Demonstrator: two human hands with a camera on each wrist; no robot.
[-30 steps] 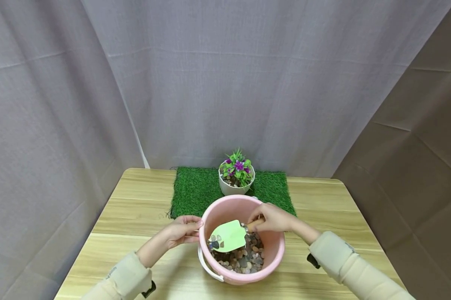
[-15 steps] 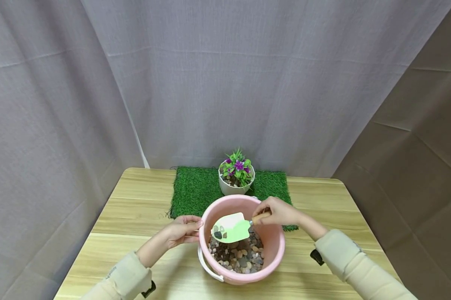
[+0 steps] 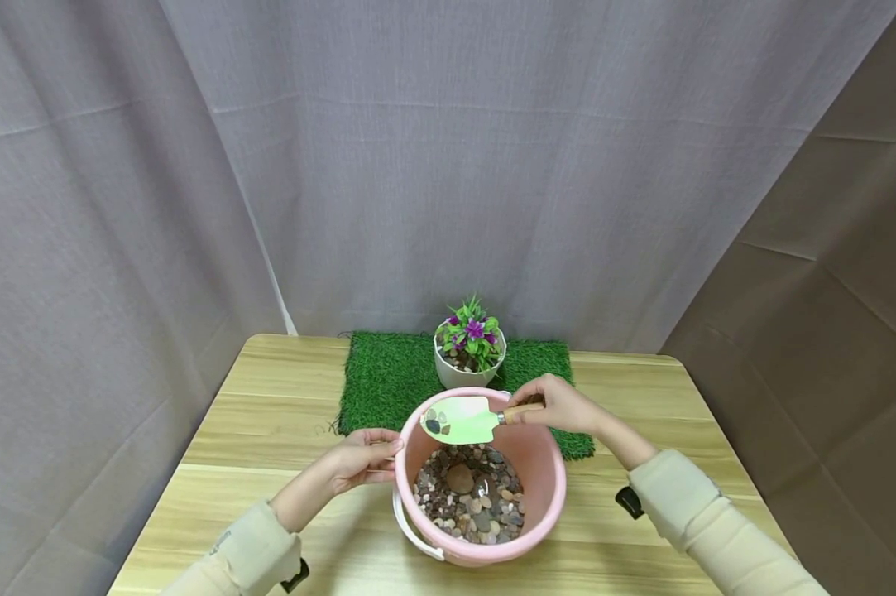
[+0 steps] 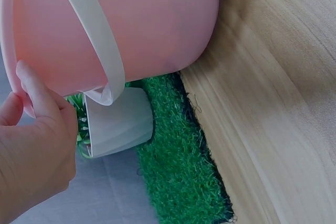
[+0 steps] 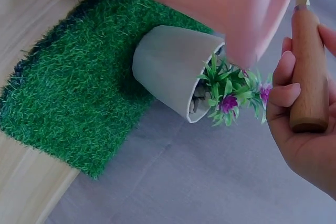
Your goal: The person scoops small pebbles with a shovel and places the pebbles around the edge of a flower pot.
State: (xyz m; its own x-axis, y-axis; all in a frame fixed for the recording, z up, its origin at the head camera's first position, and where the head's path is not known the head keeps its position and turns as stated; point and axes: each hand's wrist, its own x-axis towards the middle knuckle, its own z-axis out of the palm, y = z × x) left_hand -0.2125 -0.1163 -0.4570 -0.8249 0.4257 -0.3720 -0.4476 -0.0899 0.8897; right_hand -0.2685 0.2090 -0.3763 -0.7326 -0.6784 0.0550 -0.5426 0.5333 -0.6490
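A pink bucket (image 3: 544,480) with pebbles (image 3: 485,521) in its bottom stands on the table. At its left rim my left hand (image 3: 361,458) pinches the edge between thumb and fingers, as the left wrist view also shows. My right hand (image 3: 559,406) grips the wooden handle (image 5: 310,72) of a light green trowel (image 3: 466,422). The trowel's blade lies roughly level over the far part of the bucket's mouth, pointing left, and carries several small stones (image 3: 436,422) near its tip.
Behind the bucket, a white pot (image 3: 466,378) with a purple-flowered plant (image 3: 473,331) stands on a green turf mat (image 3: 388,372). The bucket's white handle (image 3: 414,530) hangs down at its left front. Grey curtains rise behind the wooden table (image 3: 269,414).
My right hand has raised the trowel with its stones from inside the bucket, moving it up and away from me. My left hand has stayed at the rim.
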